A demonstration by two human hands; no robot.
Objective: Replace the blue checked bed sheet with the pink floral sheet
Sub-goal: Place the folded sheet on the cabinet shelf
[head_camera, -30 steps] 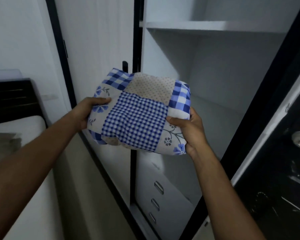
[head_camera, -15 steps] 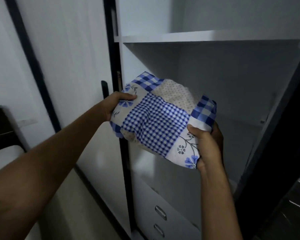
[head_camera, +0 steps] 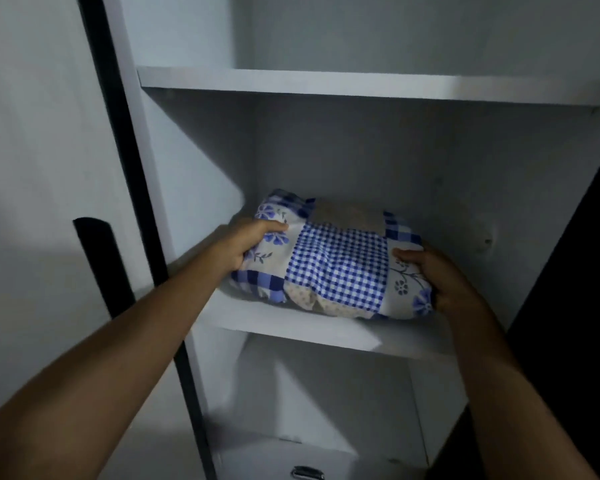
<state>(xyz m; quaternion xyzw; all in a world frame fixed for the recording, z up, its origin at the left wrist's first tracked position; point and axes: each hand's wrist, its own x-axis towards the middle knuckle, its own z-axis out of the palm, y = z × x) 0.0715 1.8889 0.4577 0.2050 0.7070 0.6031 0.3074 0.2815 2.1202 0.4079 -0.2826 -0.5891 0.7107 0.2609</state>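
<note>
A: Blue checked sheet [head_camera: 333,261], folded, lies lengthwise across the wardrobe shelf [head_camera: 291,327], between both hands.

B: Left hand [head_camera: 243,245] and right hand [head_camera: 433,275] each clasp an end; neither looks nearer.

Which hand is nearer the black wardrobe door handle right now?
Left. The left hand grips the folded checked sheet at its left end, closer to the black handle; the right hand holds the far right end.
</note>
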